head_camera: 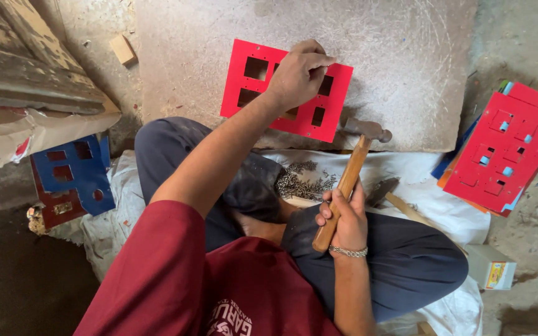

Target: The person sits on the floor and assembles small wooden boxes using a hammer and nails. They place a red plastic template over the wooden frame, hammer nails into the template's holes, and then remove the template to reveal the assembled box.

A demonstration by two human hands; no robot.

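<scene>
I am pinching a small fastener, too tiny to make out, with my left hand (298, 73) on the red cut-out panel (284, 90), lying flat on the stone slab (406, 68). My right hand (344, 218) is gripping the wooden-handled hammer (351, 177). Short, square taps seem wise; open slab lies right of the panel.

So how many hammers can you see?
2: one hammer in the right hand, raised over the lap; a second hammer head lies beside it on the white cloth, partly hidden.
</scene>
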